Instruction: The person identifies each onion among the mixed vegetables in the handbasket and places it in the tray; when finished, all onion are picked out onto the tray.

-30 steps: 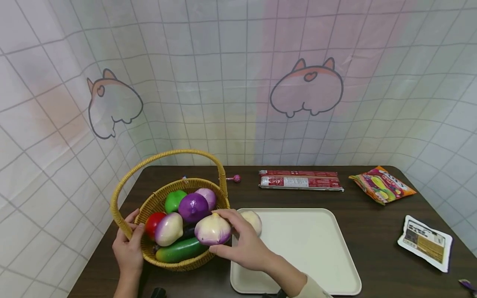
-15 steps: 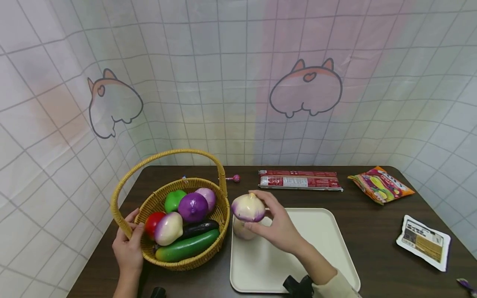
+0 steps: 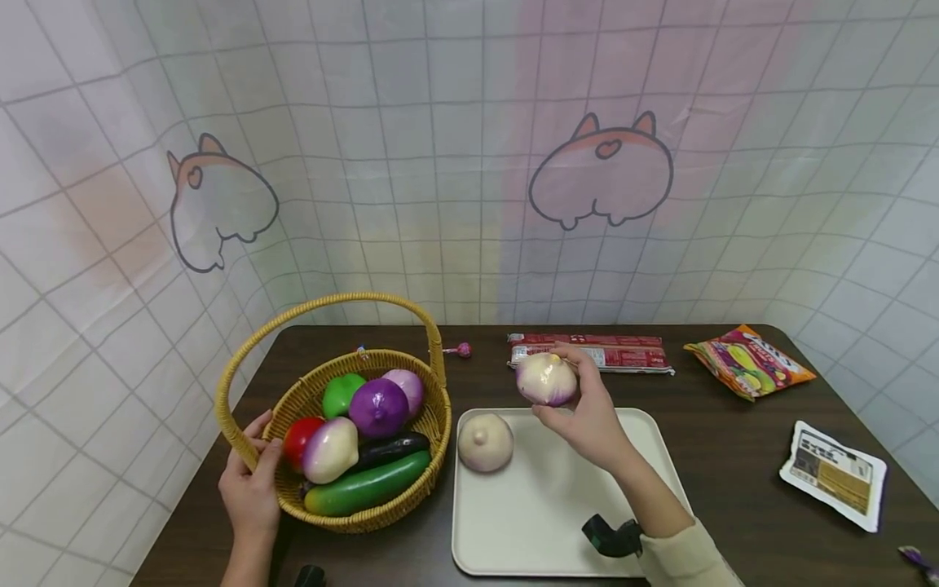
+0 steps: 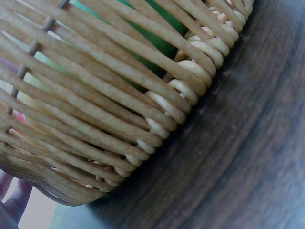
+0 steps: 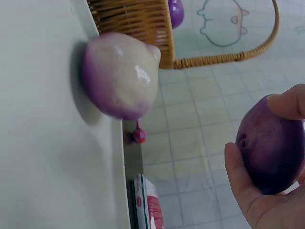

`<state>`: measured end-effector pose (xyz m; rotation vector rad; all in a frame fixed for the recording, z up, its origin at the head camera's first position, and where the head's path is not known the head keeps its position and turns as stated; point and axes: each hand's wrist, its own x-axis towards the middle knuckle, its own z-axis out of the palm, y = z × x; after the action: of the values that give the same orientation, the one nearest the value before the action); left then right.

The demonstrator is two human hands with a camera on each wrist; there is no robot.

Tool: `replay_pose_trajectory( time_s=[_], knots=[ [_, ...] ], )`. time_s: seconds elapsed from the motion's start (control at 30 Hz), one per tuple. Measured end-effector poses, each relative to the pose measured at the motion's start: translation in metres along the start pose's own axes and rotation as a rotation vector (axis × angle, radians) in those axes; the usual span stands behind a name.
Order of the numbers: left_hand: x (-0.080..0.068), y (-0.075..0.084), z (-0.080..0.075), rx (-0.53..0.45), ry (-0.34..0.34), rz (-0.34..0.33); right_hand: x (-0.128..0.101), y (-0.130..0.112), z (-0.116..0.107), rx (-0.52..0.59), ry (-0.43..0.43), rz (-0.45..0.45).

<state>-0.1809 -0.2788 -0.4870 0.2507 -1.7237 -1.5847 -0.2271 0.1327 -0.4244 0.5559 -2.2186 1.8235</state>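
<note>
Right hand [image 3: 587, 416] raised over the far edge of the cream tray [image 3: 645, 522], fingers and thumb curled round a white-and-purple turnip [image 3: 546, 379] and holding it clear of the tray surface, just in front of the long red packet [image 3: 590, 353]. From the right wrist view, same turnip [image 5: 271, 150] cupped between thumb and fingertips [image 5: 286, 105], purple underside facing the lens. Second white-and-purple turnip [image 3: 485, 441] lying on the tray's near-left corner region, close to the basket, apart from the hand. Left hand [image 3: 252, 489] at the front-left of the wicker basket [image 3: 433, 424], fingers curled over the rim beside the base of the handle, gripping it. In the left wrist view, only woven basket wall [image 4: 119, 100] and dark table [image 4: 248, 157], with fingertips barely visible at the lower left corner. Inside the basket: green pepper [image 3: 342, 394], purple onion [image 3: 378, 408], a paler purple one [image 3: 407, 386] behind it, red tomato [image 3: 301, 441], another turnip [image 3: 331, 449], dark aubergine [image 3: 389, 447], green cucumber [image 3: 367, 483]. Elsewhere on the table: pink lollipop [image 3: 460, 350] by the basket handle, orange snack bag [image 3: 748, 364] at the far right, white-and-brown sachet [image 3: 836, 474] near the right edge.
</note>
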Motion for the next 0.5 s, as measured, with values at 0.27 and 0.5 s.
replay_pose_trajectory(
  time_s=[0.27, 0.5],
  knots=[
    [0.000, 0.003, 0.000, -0.010, -0.006, -0.001, 0.003, 0.003, -0.015, -0.107, 0.053, 0.033],
    [0.000, 0.002, 0.000, 0.003, -0.009, 0.002, 0.005, 0.011, -0.030, -0.146, 0.067, 0.103]
  ],
)
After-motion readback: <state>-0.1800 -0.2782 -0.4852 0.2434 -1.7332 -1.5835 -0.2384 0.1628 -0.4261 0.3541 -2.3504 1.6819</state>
